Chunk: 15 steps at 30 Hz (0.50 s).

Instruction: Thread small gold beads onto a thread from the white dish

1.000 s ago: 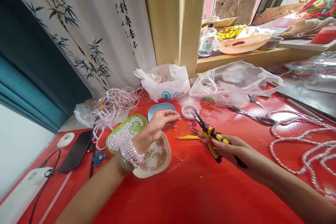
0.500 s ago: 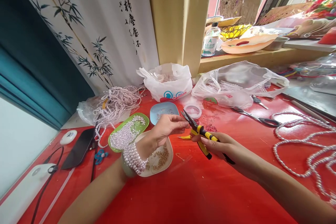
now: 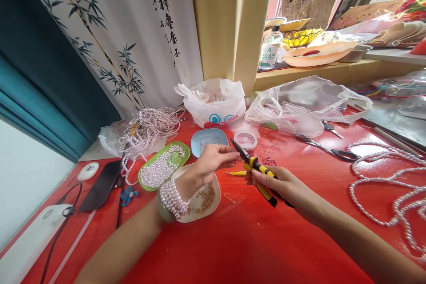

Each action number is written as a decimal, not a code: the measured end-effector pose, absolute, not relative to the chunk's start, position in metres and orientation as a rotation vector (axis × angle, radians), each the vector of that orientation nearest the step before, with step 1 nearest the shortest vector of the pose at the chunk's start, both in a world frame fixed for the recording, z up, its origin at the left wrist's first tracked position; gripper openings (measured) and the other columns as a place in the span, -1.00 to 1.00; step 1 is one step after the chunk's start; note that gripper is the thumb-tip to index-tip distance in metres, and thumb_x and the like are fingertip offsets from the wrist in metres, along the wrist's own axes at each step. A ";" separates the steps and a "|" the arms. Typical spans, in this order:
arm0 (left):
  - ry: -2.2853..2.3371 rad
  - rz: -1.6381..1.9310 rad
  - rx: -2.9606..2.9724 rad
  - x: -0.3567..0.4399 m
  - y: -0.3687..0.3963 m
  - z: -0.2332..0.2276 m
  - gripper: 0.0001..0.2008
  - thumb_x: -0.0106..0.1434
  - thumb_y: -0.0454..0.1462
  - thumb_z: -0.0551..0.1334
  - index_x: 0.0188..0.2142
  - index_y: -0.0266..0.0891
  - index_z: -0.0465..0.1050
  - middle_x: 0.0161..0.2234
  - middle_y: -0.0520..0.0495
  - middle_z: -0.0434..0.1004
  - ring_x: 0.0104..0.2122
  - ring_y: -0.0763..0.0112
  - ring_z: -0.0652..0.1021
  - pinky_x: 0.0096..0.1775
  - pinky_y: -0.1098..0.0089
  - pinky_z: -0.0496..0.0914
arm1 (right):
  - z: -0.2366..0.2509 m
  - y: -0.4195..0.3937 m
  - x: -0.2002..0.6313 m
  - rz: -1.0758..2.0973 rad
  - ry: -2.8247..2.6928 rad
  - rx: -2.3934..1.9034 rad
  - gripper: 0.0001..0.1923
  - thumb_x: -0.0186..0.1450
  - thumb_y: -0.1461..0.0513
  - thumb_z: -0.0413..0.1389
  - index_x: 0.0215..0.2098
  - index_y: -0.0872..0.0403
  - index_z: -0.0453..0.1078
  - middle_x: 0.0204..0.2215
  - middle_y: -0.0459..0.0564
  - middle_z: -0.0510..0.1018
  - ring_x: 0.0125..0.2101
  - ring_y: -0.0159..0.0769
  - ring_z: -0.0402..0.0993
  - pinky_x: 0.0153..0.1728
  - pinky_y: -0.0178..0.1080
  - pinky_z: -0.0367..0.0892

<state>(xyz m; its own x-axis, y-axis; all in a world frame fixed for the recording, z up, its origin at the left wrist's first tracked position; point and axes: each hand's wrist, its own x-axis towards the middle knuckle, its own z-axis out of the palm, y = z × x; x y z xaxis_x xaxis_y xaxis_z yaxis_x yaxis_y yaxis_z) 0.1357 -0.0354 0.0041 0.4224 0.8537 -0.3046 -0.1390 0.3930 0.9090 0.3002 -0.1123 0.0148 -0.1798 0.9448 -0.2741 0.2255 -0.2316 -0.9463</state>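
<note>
My right hand [image 3: 271, 180] is closed round the yellow-and-black handles of a pair of pliers [image 3: 256, 165], whose dark jaws point up and left. Beside the jaws, my left hand [image 3: 213, 162] pinches with thumb and fingertips; whatever sits in the pinch is too small to make out. Strands of pearls wrap my left wrist. Under that wrist lies a cream tray [image 3: 213, 206] of gold beads, between a green tray [image 3: 142, 183] of white pearls and a blue tray [image 3: 223, 135] with small metal bits. Yellow tweezers [image 3: 237, 173] lie behind the pliers.
White plastic bags [image 3: 216, 113] stand at the back, with a round clear lid [image 3: 245, 140] in front. Scissors [image 3: 328, 148] and long bead strings [image 3: 362, 182] lie to the right. On the left are pearl strands [image 3: 149, 126], a dark phone [image 3: 100, 188] and a white power strip [image 3: 31, 239].
The pliers' jaws have come closer together, and their handles have drawn nearer each other in my right hand. My left hand keeps its pinch. The whole view has shifted slightly.
</note>
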 end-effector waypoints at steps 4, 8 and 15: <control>0.917 0.744 0.954 0.135 -0.036 0.005 -0.76 -0.24 -0.29 0.43 -0.57 -0.37 0.46 -0.60 0.00 0.47 -0.56 0.58 0.43 -0.37 0.47 0.30 | 0.013 -0.111 0.297 1.494 -1.352 -1.381 -0.51 0.03 -0.15 0.09 -0.50 0.14 0.33 -0.53 -0.06 0.35 -0.49 -0.34 0.30 -0.41 -0.27 0.25; 0.929 0.716 0.984 0.135 -0.038 0.006 -0.75 -0.24 -0.27 0.43 -0.56 -0.37 0.47 -0.58 -0.02 0.48 -0.56 0.57 0.43 -0.38 0.46 0.30 | 0.010 -0.112 0.295 1.418 -1.433 -1.426 -0.53 0.10 -0.13 0.02 -0.58 0.11 0.24 -0.65 -0.13 0.27 -0.63 -0.43 0.18 -0.59 -0.34 0.12; 0.906 0.693 1.143 0.135 -0.040 0.002 -0.77 -0.19 -0.26 0.40 -0.53 -0.37 0.47 -0.59 -0.01 0.46 -0.57 0.56 0.41 -0.44 0.48 0.28 | 0.002 -0.116 0.292 1.437 -1.409 -1.372 -0.55 0.12 -0.10 0.02 -0.61 0.09 0.15 -0.70 -0.17 0.22 -0.68 -0.45 0.13 -0.64 -0.35 0.08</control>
